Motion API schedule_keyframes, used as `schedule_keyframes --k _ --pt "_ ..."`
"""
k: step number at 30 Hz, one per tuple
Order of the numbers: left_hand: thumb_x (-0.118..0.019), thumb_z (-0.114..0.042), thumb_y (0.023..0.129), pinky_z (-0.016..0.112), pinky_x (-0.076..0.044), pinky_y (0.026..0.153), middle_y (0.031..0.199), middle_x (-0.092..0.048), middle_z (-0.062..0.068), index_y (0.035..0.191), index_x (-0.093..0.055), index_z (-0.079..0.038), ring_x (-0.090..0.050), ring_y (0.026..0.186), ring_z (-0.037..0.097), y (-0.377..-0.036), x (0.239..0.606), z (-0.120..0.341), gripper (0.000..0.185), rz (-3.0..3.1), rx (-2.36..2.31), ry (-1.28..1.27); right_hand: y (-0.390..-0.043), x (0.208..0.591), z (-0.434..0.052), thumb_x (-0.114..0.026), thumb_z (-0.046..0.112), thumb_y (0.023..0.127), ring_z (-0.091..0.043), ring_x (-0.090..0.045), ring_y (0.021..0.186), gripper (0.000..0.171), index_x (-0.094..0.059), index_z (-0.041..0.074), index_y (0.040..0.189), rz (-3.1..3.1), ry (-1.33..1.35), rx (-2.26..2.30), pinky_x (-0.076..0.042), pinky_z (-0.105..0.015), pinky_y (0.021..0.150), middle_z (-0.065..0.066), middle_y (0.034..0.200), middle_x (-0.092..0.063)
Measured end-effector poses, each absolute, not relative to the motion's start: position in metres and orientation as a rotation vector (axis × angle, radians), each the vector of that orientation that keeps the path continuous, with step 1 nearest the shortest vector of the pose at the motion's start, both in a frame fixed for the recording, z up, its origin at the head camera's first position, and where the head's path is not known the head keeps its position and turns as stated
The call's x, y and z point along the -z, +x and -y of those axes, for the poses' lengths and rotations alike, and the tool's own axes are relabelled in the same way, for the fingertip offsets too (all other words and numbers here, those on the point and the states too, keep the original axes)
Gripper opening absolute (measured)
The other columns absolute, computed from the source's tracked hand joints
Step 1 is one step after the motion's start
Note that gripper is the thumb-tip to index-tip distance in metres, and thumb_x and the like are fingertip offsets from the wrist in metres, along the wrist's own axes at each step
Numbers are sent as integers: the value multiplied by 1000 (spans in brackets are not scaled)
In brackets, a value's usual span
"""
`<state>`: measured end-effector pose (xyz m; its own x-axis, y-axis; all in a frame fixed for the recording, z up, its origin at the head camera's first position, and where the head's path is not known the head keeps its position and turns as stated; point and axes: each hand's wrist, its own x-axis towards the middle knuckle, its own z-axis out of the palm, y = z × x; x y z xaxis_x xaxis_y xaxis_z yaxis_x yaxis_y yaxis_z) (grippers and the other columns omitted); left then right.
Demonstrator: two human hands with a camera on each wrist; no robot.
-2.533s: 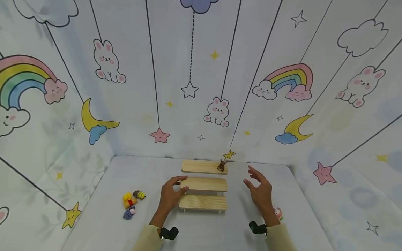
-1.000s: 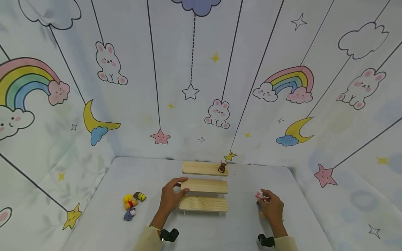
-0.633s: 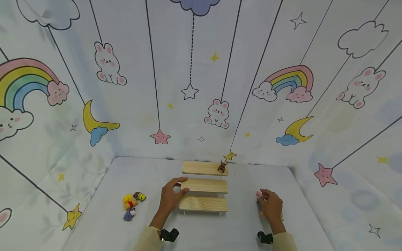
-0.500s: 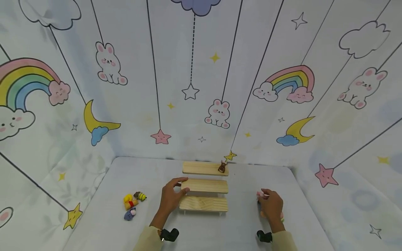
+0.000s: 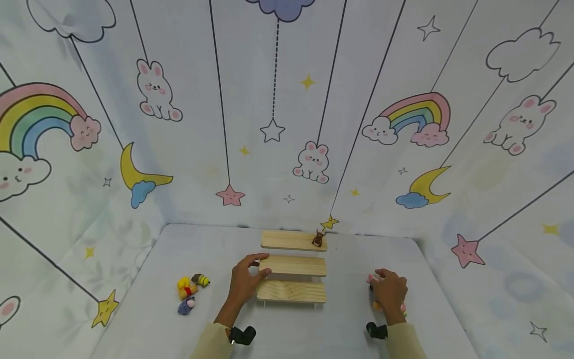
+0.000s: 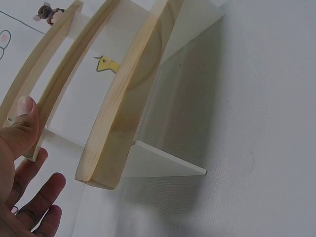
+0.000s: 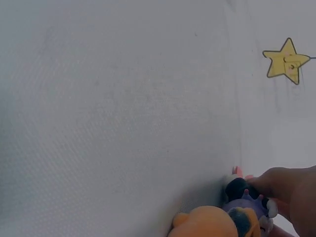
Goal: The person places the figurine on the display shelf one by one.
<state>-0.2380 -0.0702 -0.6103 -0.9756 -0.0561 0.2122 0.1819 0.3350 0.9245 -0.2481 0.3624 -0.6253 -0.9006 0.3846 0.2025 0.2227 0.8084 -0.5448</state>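
A three-tier wooden shelf (image 5: 292,267) with pale plank treads and clear side supports stands mid-table. My left hand (image 5: 244,280) grips the left end of its middle plank, thumb on the front edge, as the left wrist view also shows. At the right, my right hand (image 5: 390,293) reaches down into a cluster of small toy figurines and pinches one with pink ears (image 7: 238,172). Beside it sit a purple and dark figurine (image 7: 247,207) and an orange one (image 7: 205,224). The hand hides most of this cluster in the head view.
A brown figurine (image 5: 318,239) sits at the right end of the top plank. On the table's left lie a yellow bear figurine (image 5: 186,288), a striped bee (image 5: 202,280) and a blue-grey figurine (image 5: 186,305). A printed cloth backdrop (image 5: 197,124) rises behind.
My right hand has come from beside the shelf down and right to the figurines, then shifted only slightly at the pink-eared one. My left hand has stayed on the middle plank.
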Motion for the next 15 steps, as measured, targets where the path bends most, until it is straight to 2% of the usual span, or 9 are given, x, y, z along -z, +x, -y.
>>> schedule_keyframes --k 4,7,15 --pt "-89 -23 85 61 -50 102 133 -74 -4 129 -76 -27 -68 115 25 -238 609 70 46 2390 1716 -108 -250 622 -366 -73 16 90 -43 -65 94 32 -77 -1 117 2772 -508 -812 -47 -50 76 -24 110 -75" --pt "-89 -23 86 61 -50 103 133 -74 -4 130 -76 -27 -68 115 25 -238 609 70 46 2392 1713 -109 -251 620 -368 -72 15 91 -36 -68 89 29 -77 -2 114 2795 -515 -859 -48 -43 68 -21 104 -75" --pt "-88 -25 87 60 -50 101 133 -75 -3 130 -76 -25 -68 114 24 -238 609 71 45 2405 1681 -122 -253 623 -371 -74 12 91 -33 -66 87 23 -79 -2 108 2779 -489 -910 -45 -40 71 -18 97 -76"
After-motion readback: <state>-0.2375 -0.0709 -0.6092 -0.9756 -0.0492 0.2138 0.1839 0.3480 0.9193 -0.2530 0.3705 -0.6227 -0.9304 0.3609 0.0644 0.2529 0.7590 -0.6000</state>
